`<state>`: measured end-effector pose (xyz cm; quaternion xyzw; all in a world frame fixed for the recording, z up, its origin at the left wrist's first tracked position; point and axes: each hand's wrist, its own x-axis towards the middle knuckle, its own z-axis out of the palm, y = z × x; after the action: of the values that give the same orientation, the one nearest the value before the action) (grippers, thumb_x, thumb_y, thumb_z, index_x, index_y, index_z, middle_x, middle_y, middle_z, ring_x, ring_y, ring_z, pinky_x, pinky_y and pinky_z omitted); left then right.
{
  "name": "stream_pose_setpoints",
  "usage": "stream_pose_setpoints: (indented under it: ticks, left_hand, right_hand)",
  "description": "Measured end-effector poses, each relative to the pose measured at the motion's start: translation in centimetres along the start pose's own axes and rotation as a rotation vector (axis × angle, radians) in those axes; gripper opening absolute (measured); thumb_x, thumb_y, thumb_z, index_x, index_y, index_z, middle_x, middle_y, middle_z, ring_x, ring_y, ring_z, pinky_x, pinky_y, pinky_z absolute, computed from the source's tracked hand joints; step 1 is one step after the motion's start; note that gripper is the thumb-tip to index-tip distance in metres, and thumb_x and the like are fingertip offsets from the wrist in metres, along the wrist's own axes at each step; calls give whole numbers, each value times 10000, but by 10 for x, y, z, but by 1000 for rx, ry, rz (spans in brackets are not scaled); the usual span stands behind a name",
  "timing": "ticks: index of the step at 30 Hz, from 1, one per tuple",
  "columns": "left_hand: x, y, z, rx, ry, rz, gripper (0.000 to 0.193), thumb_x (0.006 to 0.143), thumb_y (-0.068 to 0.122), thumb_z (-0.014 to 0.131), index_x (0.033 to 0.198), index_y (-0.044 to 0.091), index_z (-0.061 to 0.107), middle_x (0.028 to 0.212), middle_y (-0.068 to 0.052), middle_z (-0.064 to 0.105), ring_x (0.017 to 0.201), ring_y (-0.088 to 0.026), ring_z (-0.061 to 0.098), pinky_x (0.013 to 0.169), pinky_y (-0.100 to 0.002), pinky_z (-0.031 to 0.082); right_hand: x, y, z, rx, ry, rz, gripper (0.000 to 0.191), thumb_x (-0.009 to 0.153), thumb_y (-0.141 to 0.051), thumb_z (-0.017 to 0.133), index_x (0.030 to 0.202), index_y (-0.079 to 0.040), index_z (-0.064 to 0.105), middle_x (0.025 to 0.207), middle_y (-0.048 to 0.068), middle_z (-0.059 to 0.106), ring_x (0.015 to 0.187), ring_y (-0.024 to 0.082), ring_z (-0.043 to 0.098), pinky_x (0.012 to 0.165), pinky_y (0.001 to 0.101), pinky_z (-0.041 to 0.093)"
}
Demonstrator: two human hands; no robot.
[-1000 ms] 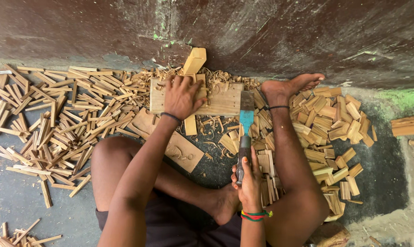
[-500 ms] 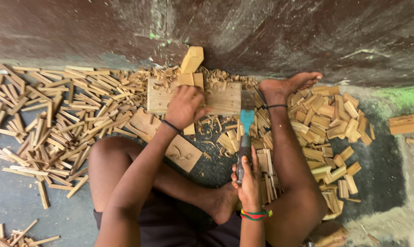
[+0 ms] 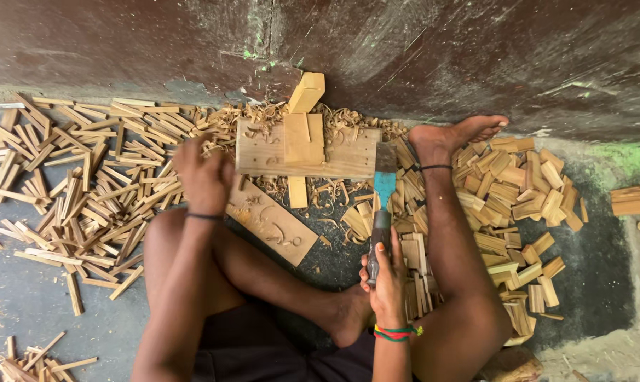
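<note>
I sit on the floor facing a wall. My right hand (image 3: 387,276) grips the handle of a chisel (image 3: 383,191) with a blue neck; its blade lies at the right end of a flat wooden work board (image 3: 263,152). A short wood piece (image 3: 296,134) rests on that board, and a thicker block (image 3: 307,92) leans on the wall behind it. My left hand (image 3: 203,177) is blurred, at the edge of the pile of thin wood sticks (image 3: 86,177) left of the board. Whether it holds a stick is unclear.
My right foot (image 3: 454,134) presses beside the board's right end. A heap of short cut wood pieces (image 3: 511,191) lies to the right. A second board (image 3: 270,219) and curled shavings (image 3: 334,205) lie between my legs. More sticks (image 3: 22,357) sit at bottom left.
My left hand left the work board and swung left and down to the stick pile. My right hand and the chisel stayed put.
</note>
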<state>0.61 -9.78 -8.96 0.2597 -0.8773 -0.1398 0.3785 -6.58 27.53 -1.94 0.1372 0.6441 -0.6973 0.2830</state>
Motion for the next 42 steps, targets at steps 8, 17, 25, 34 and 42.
stream_pose_setpoints:
  ticks: [8,17,25,34,42]
  left_hand:
    - [2,-1,-32,-161,-178,-73,629,823,288,812,1406,164,610,1587,-266,346,1377,-450,435,1130,-544,389]
    - [27,74,50,-154,-348,176,577,941,455,714,1413,141,608,1258,-138,616,1144,-334,583,1062,-493,417]
    - [22,72,61,-63,-387,188,380,993,480,682,1282,233,658,1224,-52,619,1137,-276,575,1103,-494,387]
    - [21,73,65,-122,-345,198,460,968,423,669,1343,155,660,1208,-125,619,1095,-306,606,1013,-473,447]
    - [18,68,69,-86,-425,-2,361,1007,440,663,1210,145,716,1137,-88,642,1039,-265,643,999,-474,470]
  right_hand:
    - [-3,4,15,-28,-26,1,643,990,-262,566,1596,-274,349,708,68,597,456,107,522,345,233,382]
    - [-2,10,27,-70,-39,42,638,984,-286,559,1589,-280,356,691,73,598,423,117,516,328,239,386]
    - [4,13,19,-70,-21,36,639,973,-298,577,1577,-266,370,683,79,592,406,122,513,316,244,383]
    - [3,13,21,-91,-21,10,653,965,-311,592,1576,-252,370,679,81,594,400,122,515,305,246,381]
    - [1,11,22,-74,-38,10,659,965,-307,598,1579,-237,370,683,70,597,405,118,524,311,240,385]
